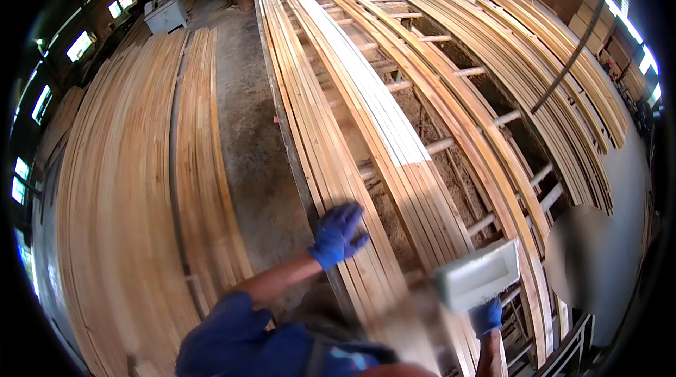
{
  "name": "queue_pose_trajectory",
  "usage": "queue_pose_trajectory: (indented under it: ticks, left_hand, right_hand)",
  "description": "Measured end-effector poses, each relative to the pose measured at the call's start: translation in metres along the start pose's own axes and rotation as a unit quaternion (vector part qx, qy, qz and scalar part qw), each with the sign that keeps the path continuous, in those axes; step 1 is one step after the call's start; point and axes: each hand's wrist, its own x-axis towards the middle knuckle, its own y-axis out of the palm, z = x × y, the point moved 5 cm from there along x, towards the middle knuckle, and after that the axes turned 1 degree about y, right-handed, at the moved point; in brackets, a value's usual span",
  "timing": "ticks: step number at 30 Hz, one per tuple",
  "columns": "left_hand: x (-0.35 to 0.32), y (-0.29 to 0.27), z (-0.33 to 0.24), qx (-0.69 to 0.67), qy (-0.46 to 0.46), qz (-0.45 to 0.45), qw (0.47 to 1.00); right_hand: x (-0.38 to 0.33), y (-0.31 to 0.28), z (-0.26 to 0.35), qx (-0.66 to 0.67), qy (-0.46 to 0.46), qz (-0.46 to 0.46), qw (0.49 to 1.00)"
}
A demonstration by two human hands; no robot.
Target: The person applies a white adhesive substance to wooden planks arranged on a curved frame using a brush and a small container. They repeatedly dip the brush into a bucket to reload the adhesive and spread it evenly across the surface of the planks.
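My left hand [340,236] lies open on boards [317,165], my right hand [487,317] grips the tray [486,275], and a loosened grip could drop it.

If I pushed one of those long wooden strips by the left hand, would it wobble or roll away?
The strips probably won't roll: they look flat-sided. Lifted at one end, one would likely wobble, being long and thin. Pushed lengthwise, it might slide easily, since round bars cross beneath.
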Motion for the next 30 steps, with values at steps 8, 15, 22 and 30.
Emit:
queue_pose_trajectory:
  ticks: [8,15,22,30]
  left_hand:
    - [0.016,0.022,0.037,-0.019,-0.04,-0.001,0.999]
    - [0.002,0.029,0.014,-0.031,0.016,-0.034,0.999]
    - [-0.007,0.024,0.007,-0.088,0.042,-0.091,0.991]
    - [-0.084,0.043,-0.082,-0.061,-0.012,-0.075,0.995]
  right_hand:
    - [0.297,0.099,0.239,0.036,-0.24,0.055,0.968]
    - [0.392,0.145,0.271,-0.216,-0.163,-0.003,0.963]
    - [0.252,0.087,0.195,-0.223,-0.174,0.026,0.959]
    - [-0.084,-0.073,0.002,-0.25,0.079,0.126,0.957]
